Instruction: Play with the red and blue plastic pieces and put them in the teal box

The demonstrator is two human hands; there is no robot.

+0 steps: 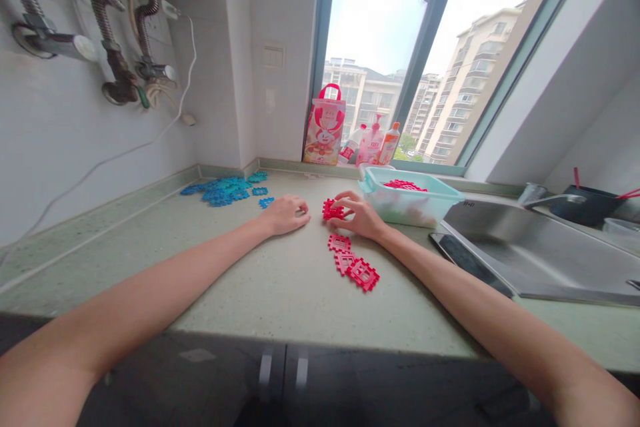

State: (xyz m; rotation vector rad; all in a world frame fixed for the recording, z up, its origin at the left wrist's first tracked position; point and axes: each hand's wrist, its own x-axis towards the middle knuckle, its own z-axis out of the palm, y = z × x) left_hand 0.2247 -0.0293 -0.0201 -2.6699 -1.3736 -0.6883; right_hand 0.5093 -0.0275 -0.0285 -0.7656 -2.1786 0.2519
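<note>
My right hand (361, 216) rests on the green countertop (280, 280) with its fingers pinched round a red plastic building piece (332, 209). My left hand (286, 213) lies knuckles-up just left of that piece, fingers curled under, and whether it holds anything is hidden. A short chain of joined red pieces (353, 263) lies on the counter in front of my right wrist. A pile of blue pieces (226, 189) sits at the back left near the wall. More red pieces (404, 185) lie inside a pale teal plastic box (413, 203) behind my right hand.
A steel sink (540, 250) with a tap (545, 198) fills the right side, a dark phone (465, 257) at its edge. A pink bag (325, 125) and bottles (376, 144) stand on the window sill. Pipes (115, 47) run down the left wall.
</note>
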